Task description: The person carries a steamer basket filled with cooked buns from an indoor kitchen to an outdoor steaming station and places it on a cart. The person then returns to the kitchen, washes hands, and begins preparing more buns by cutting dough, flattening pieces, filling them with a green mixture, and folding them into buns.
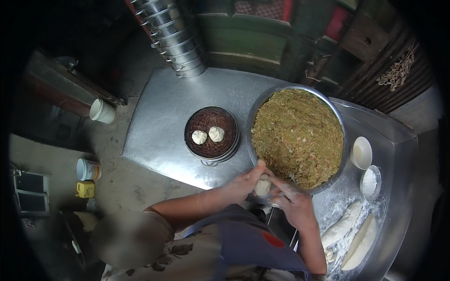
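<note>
A small pale dough bun (262,186) is held between my two hands, just at the near rim of a big metal basin (250,147). My left hand (247,181) cups it from the left, thumb pointing up. From the right, the fingers of my right hand (294,200) reach onto its top and side, hiding part of it. Coarse green-brown chopped filling (299,130) fills the basin. Left of it stands a round metal steamer (211,113) lined with dark brown strands, where two pleated buns, one left (199,137) and one right (216,134), sit side by side.
Two long dough rolls, one nearer me (342,223) and one farther right (360,242), lie on the floured metal table (158,116). Beside the basin are a white bowl (361,153) and a bowl of flour (370,183). A tall stack of steamers (175,38) stands at the far edge.
</note>
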Available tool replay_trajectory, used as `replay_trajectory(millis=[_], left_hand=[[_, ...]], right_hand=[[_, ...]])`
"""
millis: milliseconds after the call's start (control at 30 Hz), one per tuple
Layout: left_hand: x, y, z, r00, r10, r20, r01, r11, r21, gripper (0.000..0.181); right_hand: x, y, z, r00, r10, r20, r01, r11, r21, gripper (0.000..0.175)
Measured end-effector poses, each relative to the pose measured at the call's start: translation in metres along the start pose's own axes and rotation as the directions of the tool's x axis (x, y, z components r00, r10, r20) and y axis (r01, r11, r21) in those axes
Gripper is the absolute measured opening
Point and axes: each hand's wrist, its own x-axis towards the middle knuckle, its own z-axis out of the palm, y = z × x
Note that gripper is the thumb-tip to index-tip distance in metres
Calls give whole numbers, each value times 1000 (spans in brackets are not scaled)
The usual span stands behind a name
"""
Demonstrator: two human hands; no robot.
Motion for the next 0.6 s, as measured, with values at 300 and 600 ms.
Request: replay_trajectory(millis=[300,600], left_hand=[[12,24,-217,515,813,-271,-23,329,944,37],[29,47,-197,579,695,-425,271,327,905,53]], right_hand=[[-237,137,-110,171,682,-711,-472,690,548,23],[-415,252,-63,77,666,-742,-985,167,49,25]])
